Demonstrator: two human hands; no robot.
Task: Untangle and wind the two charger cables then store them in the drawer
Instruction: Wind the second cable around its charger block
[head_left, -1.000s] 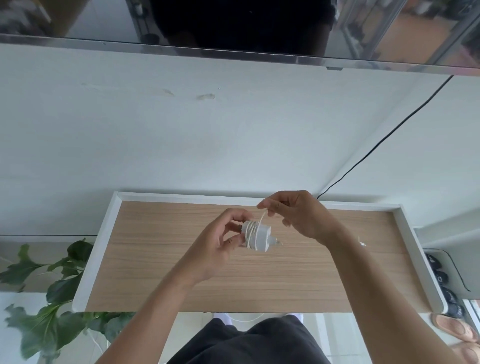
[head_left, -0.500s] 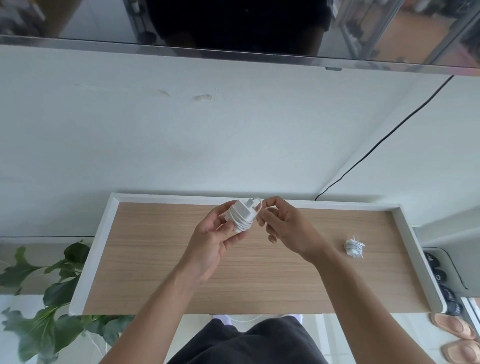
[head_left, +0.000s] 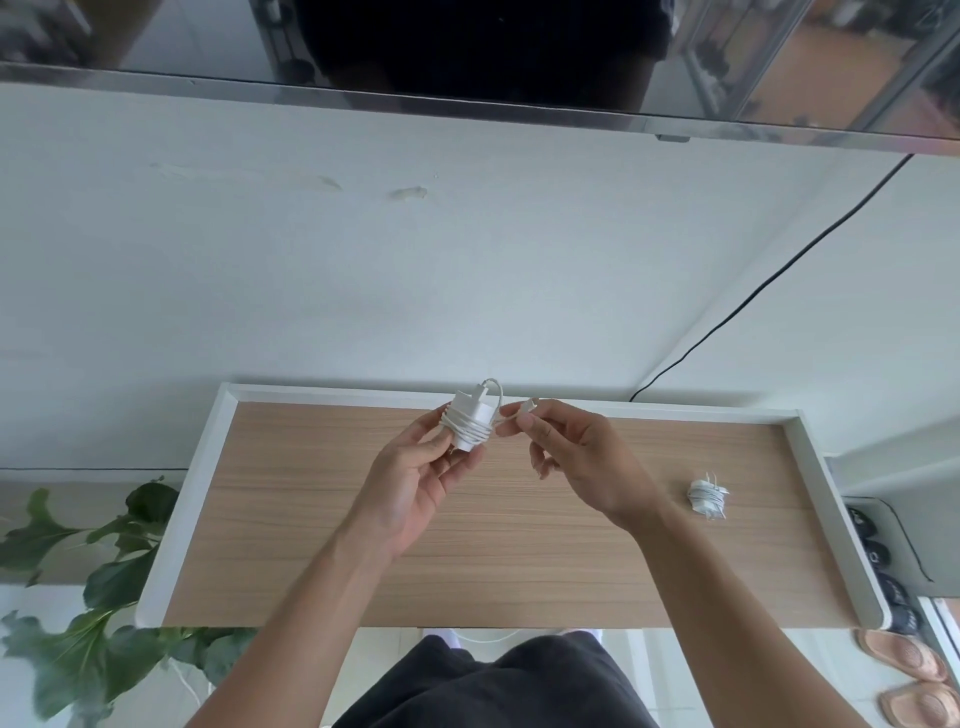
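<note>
Charger (head_left: 470, 423), its white cable wound round the block, sits in the left hand (head_left: 415, 483), whose fingers and thumb curl about it above the far middle of the wooden tray (head_left: 188, 514). Half a second ago the right fingertips were against the block. Now the right hand (head_left: 576, 457) has drawn slightly to the right and pinches the cable's free end (head_left: 530, 404), with a short loop arching from there to the block. The hands are close but apart. The second wound charger (head_left: 707, 499) lies unmoved on the tray, well to the right, beside the right forearm.
</note>
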